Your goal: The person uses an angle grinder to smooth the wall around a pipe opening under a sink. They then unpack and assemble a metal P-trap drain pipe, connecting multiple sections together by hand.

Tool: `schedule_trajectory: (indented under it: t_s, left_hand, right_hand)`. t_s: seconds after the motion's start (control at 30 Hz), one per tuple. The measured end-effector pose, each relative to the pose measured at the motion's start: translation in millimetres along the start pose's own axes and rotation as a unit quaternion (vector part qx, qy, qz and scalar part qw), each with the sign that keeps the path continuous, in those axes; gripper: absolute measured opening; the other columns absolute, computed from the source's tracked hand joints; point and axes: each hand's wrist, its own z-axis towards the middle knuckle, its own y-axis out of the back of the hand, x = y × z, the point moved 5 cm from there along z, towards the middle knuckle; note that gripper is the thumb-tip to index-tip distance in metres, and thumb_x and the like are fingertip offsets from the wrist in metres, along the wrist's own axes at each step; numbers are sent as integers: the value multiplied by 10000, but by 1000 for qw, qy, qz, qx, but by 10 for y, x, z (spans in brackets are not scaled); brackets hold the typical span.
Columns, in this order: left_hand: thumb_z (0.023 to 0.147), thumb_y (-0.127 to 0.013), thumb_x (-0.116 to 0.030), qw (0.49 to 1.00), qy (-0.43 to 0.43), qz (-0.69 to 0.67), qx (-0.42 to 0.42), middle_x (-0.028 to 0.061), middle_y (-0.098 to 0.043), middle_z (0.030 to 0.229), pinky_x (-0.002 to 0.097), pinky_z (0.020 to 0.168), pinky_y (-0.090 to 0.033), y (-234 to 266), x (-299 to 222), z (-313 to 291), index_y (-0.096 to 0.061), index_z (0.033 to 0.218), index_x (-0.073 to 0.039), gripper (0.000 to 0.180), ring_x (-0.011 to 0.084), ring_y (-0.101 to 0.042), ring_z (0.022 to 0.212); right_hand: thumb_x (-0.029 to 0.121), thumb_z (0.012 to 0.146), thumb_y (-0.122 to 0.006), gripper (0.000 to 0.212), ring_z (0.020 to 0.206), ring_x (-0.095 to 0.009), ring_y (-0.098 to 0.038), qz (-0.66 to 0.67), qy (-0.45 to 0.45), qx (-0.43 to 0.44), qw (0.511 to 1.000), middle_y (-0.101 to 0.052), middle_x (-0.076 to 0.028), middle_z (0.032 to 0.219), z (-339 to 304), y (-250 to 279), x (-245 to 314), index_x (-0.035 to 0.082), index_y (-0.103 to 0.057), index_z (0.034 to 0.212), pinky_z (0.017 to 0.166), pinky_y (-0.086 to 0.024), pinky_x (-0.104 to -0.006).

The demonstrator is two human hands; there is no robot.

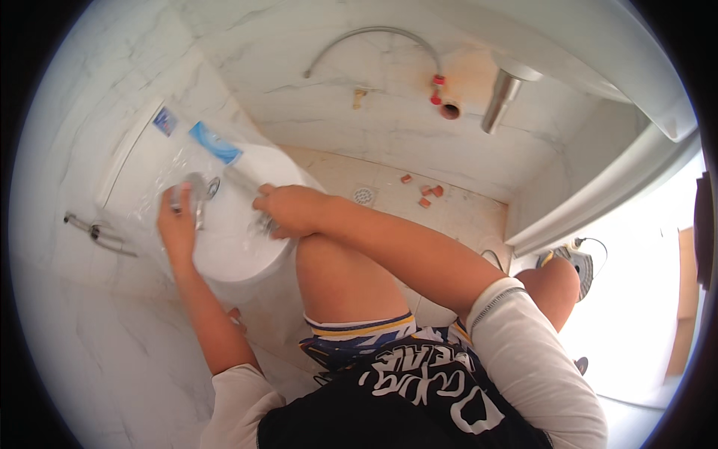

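A white toilet [250,258] with a smooth lid stands in front of me to the left, partly covered in clear plastic film. Over its back part is my left hand [177,217], its fingers bent round a blurred greyish piece [197,183] whose kind I cannot make out. A round metal-rimmed fitting [213,187] shows just right of those fingers. My right hand [292,209] is above the right side of the lid, fingers curled down on a small shiny piece [265,223], mostly hidden and smeared by motion. A blue label [215,142] lies across the white surface behind.
A grey braided hose [374,30] hangs from a red-handled valve [437,91] on the marbled wall. Beside it are an open pipe [449,111] and a steel drainpipe [501,101]. Orange-red fragments [426,191] lie near a floor drain [364,196]. A metal wall valve [95,230] is at left.
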Motion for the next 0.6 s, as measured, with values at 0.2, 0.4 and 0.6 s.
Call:
schedule_trajectory:
  t_s: [0.2, 0.4, 0.6]
  left_hand:
    - [1019, -517, -455, 966, -6, -218, -142, 56, -653, 933, 260, 640, -462, 541, -652, 289, -646, 1160, -46, 452, 120, -571, 749]
    - [1028, -485, -354, 843, -81, -501, 176, -5, -548, 812, 210, 491, -302, -90, -2117, -162, -627, 1065, -86, 306, 71, -454, 608]
    - [1023, -507, -364, 572, 119, -658, 475, 40, -595, 800, 250, 472, -323, -1182, -3330, -880, -583, 1017, -73, 300, 112, -479, 570]
  right_hand:
    - [145, 843, -646, 192, 976, -331, -652, 6, 51, -92, 994, -673, -136, 1073, -434, 510, 40, 40, -658, 1003, 780, -532, -398]
    - [448, 881, -698, 491, 871, -257, -686, 128, -152, -258, 945, -692, -137, 990, -1625, 1532, -120, 2, -635, 1078, 718, -565, -393]
    - [568, 947, -598, 648, 795, -196, -679, 262, -289, -284, 876, -674, -133, 931, -2456, 1644, -254, -20, -577, 1218, 639, -558, -307]
